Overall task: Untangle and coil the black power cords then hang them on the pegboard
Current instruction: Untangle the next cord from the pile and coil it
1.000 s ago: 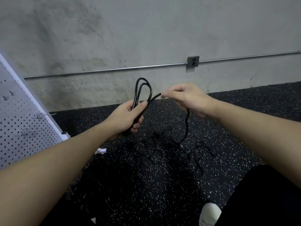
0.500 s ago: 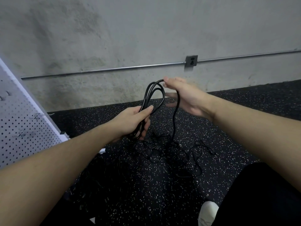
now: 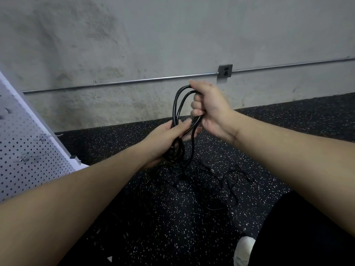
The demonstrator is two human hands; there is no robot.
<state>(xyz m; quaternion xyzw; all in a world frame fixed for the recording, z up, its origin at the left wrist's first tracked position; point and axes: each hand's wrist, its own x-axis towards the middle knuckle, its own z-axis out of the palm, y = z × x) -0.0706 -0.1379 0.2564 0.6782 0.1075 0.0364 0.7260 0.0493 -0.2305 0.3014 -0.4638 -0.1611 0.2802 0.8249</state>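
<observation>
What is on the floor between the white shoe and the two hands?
In the head view, loose black cords lie tangled on the speckled floor between the white shoe and the left hand and right hand.

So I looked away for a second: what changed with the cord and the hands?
The right hand, open-fingered half a second ago, has closed round the top of the coil, adding a loop. The left hand still grips the coil's base. The tangle on the floor and the pegboard are unchanged.

pegboard stands left, tangled cords lie on the floor before the wall.
</observation>
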